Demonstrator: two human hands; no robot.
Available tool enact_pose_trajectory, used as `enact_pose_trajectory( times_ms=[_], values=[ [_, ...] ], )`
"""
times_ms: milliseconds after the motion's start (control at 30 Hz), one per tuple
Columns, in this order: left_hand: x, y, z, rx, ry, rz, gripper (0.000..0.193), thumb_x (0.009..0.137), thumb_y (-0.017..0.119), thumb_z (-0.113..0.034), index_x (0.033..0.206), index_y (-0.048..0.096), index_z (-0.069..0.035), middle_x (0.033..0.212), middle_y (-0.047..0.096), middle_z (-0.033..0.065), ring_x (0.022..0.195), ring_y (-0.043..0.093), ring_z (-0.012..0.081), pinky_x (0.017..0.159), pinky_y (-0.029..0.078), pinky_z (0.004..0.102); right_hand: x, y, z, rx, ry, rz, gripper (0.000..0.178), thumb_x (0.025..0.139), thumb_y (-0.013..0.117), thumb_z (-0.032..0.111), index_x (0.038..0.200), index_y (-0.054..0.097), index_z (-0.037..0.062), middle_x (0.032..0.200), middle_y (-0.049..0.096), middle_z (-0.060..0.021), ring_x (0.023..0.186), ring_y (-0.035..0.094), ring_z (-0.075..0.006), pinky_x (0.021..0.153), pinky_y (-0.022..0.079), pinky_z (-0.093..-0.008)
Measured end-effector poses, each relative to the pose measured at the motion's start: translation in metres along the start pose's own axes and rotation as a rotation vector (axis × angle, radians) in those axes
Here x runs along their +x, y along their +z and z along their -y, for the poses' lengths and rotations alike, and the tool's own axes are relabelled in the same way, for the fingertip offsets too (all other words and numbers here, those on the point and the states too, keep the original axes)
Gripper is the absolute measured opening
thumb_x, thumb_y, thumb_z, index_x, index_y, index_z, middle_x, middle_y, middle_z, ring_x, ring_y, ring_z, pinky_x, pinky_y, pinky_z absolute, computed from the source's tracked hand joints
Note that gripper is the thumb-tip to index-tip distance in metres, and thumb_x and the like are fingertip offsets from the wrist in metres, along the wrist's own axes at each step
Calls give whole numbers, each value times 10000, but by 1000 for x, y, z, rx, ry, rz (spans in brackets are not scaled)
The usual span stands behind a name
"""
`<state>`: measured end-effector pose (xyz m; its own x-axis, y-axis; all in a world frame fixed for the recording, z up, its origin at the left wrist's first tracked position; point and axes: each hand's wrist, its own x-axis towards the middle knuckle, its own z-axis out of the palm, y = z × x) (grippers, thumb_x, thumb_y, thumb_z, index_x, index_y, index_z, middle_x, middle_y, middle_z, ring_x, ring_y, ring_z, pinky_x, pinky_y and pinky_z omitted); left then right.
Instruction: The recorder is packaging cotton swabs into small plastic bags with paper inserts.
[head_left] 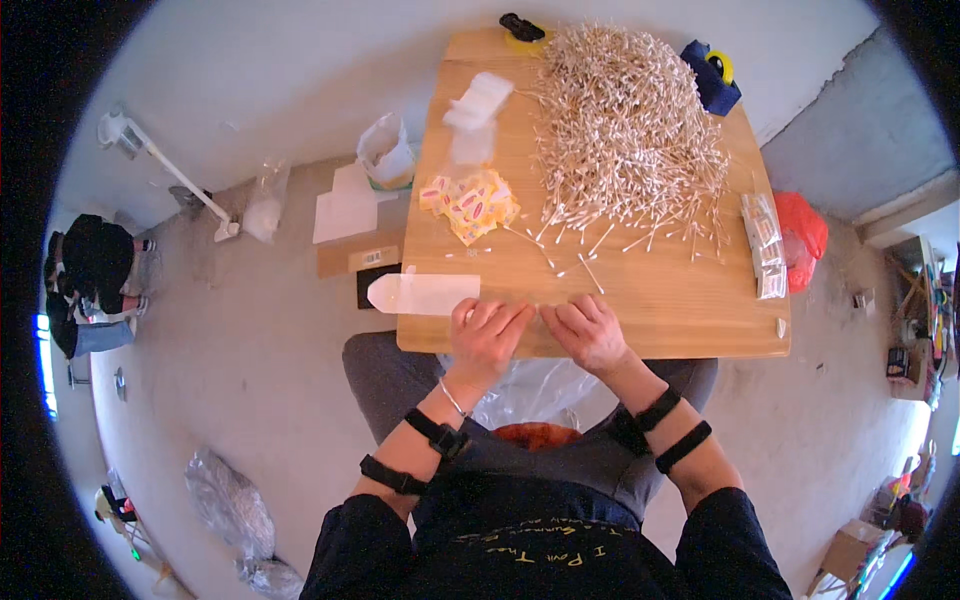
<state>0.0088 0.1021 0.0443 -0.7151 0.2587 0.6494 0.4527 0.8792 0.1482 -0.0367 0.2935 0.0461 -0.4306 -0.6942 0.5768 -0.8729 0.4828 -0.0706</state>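
Close to the front edge of the wooden table point(690, 325), my two hands come almost together. My left hand point(486, 335) is closed, its fingertips pinched. My right hand point(588, 332) has its fingers drawn together too. Between them shows a tiny pale bit, too small to name. A translucent white bag or sleeve point(425, 294) with one tapered end lies flat beside my left hand, its right end reaching my fingers. Beyond my hands, a few loose cotton swabs point(590, 272) are scattered in front of a big heap of cotton swabs point(630, 130).
Yellow-and-white labels point(468, 205) lie at the left, below white plastic bags point(480, 100). Small packed boxes point(763, 245) line the right edge beside a red plastic bag point(803, 240). A blue tape dispenser point(712, 85) stands far right. A bin point(386, 150) stands left of the table.
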Motion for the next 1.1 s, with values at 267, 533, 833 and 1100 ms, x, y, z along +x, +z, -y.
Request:
enact_pose_trajectory(
  times_ms=[267,533,833,1100],
  values=[
    [4,10,7,12,-11,-16,233,700,660,-147,929,702,-150,978,666,-63,867,563,121,819,353,304,4,7,-7,-27,-10,-36,294,661,580,153,926,635,38,876,549,-6,776,523,-176,642,443,-308],
    [3,8,2,-6,-69,-33,210,698,684,-144,907,700,-160,983,667,-59,863,563,148,816,346,331,2,10,-6,-17,-5,-42,255,664,595,156,899,632,64,814,521,-12,799,535,-190,659,446,-324],
    [11,19,10,-607,-470,92,98,769,695,-140,842,666,-81,834,653,34,818,580,217,767,443,327,3,28,-9,616,636,-73,97,748,678,93,799,609,49,777,553,-82,774,518,-270,689,431,-365],
    [0,34,18,-1378,-1062,294,125,859,613,-142,850,644,-22,790,615,-18,744,535,52,689,427,205,-7,41,-5,1292,1129,-52,62,799,658,72,817,610,37,764,574,-6,710,526,-95,644,433,-249]
  ],
)
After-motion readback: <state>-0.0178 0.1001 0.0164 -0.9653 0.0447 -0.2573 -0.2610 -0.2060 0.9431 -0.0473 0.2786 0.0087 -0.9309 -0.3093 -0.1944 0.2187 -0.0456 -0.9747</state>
